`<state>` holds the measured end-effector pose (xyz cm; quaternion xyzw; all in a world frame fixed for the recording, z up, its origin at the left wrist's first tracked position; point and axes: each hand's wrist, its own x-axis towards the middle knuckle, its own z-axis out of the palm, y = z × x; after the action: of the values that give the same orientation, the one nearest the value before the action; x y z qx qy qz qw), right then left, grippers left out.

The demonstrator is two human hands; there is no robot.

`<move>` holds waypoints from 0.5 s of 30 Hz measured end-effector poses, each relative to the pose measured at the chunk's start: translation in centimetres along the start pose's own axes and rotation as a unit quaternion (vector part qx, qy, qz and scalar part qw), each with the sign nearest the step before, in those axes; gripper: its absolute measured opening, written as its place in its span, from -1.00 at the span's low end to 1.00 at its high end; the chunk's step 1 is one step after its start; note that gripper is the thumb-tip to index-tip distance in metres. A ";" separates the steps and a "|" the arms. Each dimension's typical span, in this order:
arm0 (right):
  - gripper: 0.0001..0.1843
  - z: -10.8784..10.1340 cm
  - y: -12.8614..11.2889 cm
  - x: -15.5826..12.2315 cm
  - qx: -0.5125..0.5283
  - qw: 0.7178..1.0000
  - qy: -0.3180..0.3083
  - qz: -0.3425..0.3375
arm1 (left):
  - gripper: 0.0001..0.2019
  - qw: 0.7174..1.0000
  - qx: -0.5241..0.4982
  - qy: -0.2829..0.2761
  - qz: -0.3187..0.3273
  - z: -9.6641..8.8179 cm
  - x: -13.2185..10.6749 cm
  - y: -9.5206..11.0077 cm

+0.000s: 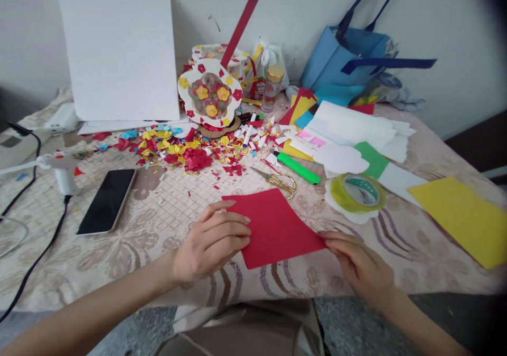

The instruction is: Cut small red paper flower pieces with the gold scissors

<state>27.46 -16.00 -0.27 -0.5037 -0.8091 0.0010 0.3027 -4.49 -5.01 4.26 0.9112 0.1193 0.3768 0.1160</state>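
Observation:
A sheet of red paper (277, 226) lies between my two hands near the front of the table. My left hand (216, 237) has its fingers bent over the left edge of the sheet, its thumb hidden. My right hand (358, 263) pinches the right-hand corner, which looks slightly raised. Just beyond the paper are small gold-handled scissors (283, 183) and a green marker (299, 168). To the right, a roll of clear tape (356, 191) rests on a white scalloped paper piece (370, 219).
Paper scraps (194, 152) cover the back middle, before a flower-decorated lantern-like craft (209, 93). A phone (108, 202) and corded glue gun (63, 171) lie left. A white board (121, 55), blue bag (336, 60), glass jar (272, 89) and yellow paper (463, 218) stand or lie around.

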 end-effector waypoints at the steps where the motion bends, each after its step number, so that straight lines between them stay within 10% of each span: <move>1: -0.72 -0.1 0.5 0.8 -0.004 1.000 0.000 -0.005 | -0.88 0.999 0.034 0.014 0.002 -1.0 0.2 0.1; 8: -0.75 1.8 4.6 9.8 -0.121 0.991 -0.018 0.060 | -0.82 0.952 0.303 0.052 0.015 -6.0 -0.5 1.7; 15: -0.61 5.7 6.9 14.1 -0.300 0.942 -0.106 0.109 | -0.79 0.963 0.252 -0.083 -0.039 -0.5 -2.1 3.7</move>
<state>25.92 0.58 -0.16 -0.6536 -0.7393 -0.1551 0.0481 -5.76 -9.11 4.33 0.9335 0.2364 0.2529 -0.0935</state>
